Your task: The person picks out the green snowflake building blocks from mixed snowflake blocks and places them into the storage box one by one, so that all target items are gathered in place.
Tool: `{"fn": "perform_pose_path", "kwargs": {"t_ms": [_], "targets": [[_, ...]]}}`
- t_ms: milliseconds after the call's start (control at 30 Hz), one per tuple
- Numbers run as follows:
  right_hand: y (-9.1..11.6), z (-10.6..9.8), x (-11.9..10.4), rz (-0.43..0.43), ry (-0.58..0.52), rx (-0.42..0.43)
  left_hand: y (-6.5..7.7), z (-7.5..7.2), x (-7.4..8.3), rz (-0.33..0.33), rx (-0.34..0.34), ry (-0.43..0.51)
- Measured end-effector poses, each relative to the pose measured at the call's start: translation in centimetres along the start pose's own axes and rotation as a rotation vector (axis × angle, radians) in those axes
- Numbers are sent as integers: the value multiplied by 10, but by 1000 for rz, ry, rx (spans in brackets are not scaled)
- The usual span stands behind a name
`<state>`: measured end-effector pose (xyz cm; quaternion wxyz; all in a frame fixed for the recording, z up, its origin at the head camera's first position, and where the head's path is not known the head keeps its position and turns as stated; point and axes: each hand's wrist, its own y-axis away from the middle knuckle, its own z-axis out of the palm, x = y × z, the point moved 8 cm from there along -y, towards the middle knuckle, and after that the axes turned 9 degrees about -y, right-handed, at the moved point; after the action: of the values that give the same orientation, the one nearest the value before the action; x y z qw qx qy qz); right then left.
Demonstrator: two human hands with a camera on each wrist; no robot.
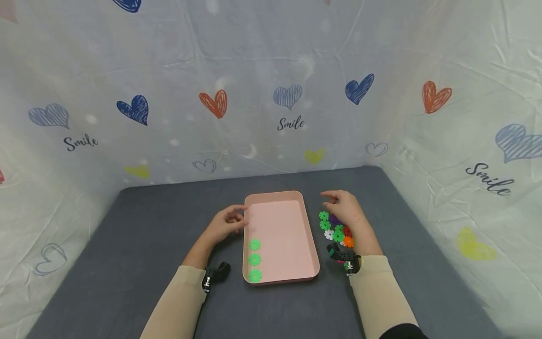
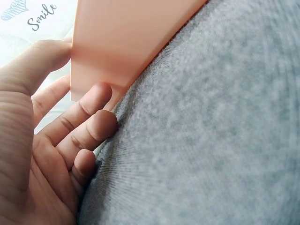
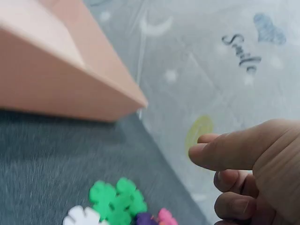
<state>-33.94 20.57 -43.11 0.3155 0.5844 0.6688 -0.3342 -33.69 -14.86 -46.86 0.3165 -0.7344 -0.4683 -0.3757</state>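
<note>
A pink rectangular tray lies on the table, with three green snowflake-shaped discs in a column along its left side. My left hand is at the tray's left wall. In the left wrist view its thumb and index finger reach over the rim, while the middle fingertip lies against the outside of the tray. Beyond the tray's right side, my right hand hovers with thumb and index finger extended and nothing visible between them. A pile of snowflake discs, green, white, purple, red and orange, lies just below this hand.
The dark grey table carries the tray and pile. A pale curtain printed with hearts and "Smile" rises along the table's back and sides. In the right wrist view, the tray's corner stands left of the right hand, beyond the green discs.
</note>
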Motion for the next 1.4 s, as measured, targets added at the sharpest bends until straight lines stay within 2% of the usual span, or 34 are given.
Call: {"fn": "perform_pose_path", "kwargs": {"t_ms": [100,233,533,600,733,867,1067,1233,1400], "targets": [[-2,4,17,40,40,-47,5,-1,12,16,-12,12],[-3,8,29,65,73,-94,7,-2,14,27,-8,22],[-2,18,38,108,133,-143,7,-3,15,23,-11,15],[-3,19,38,103,143,-133,6,-2,13,20,-13,10],[-5,15,34,78,137,-79,-2,1,-5,11,-13,4],[-5,11,30,55,71,-38,-7,2,-22,7,2,-3],[-1,2,16,13,-92,21,-7,5,-26,15,11,8],[2,-3,-12,-17,-225,53,-7,5,-25,18,21,2],[6,4,-47,-85,-365,64,-7,2,-26,20,33,-2]]}}
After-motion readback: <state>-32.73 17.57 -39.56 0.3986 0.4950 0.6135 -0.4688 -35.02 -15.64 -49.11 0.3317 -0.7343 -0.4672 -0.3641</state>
